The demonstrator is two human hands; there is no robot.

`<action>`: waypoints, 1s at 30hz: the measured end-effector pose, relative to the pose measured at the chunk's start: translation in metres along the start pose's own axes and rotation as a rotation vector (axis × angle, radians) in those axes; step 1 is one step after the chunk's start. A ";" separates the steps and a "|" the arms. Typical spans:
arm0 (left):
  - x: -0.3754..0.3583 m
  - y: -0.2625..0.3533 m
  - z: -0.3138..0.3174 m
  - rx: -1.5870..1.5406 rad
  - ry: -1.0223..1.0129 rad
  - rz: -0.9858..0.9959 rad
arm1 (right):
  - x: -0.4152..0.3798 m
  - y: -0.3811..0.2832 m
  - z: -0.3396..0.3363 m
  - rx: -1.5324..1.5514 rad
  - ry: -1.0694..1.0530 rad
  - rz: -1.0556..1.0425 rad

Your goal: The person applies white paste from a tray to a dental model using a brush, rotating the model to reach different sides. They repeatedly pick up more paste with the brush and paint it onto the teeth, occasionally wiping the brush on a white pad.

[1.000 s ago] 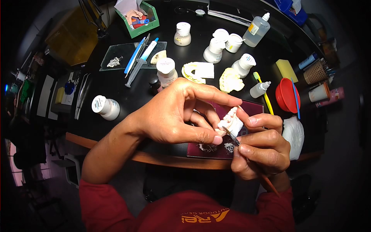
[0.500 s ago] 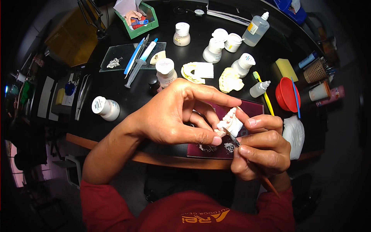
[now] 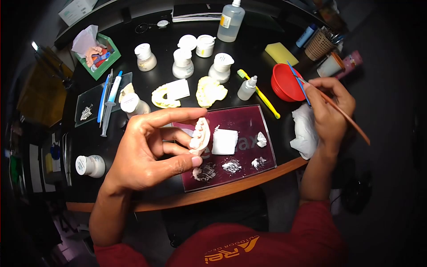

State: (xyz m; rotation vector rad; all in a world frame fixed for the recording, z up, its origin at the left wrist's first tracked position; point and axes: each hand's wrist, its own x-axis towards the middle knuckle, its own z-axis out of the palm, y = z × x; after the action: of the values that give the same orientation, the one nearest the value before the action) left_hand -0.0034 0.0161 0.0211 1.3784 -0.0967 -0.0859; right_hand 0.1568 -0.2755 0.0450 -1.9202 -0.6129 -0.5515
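The left hand has its thumb and forefinger clamped on the two ends of the teeth model, above the dark red slab; a light end grip should spare the teeth. The right hand has its fingers closed around the brush, tip at the red bowl; whether it touches inside cannot be told. Gentle pressure would best preserve the bristles; the tissue near the right fingers would suit blotting.
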 end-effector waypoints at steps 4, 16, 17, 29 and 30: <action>-0.002 0.001 0.007 0.014 0.000 -0.003 | 0.027 0.040 -0.014 -0.376 -0.283 0.096; -0.002 0.004 0.004 -0.065 -0.043 0.015 | -0.055 0.033 -0.099 -0.096 -0.116 0.176; -0.002 0.000 0.003 -0.102 -0.070 0.040 | -0.065 0.033 -0.104 -0.129 -0.144 0.273; 0.001 -0.007 -0.001 -0.076 -0.156 0.092 | -0.061 -0.042 0.003 0.363 -0.267 -0.406; 0.001 -0.006 -0.002 -0.069 -0.163 0.079 | -0.062 -0.047 0.016 0.414 -0.338 -0.426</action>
State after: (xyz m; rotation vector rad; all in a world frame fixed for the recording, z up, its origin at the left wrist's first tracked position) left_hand -0.0022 0.0166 0.0148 1.2955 -0.2819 -0.1347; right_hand 0.0813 -0.2542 0.0318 -1.4986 -1.2679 -0.3246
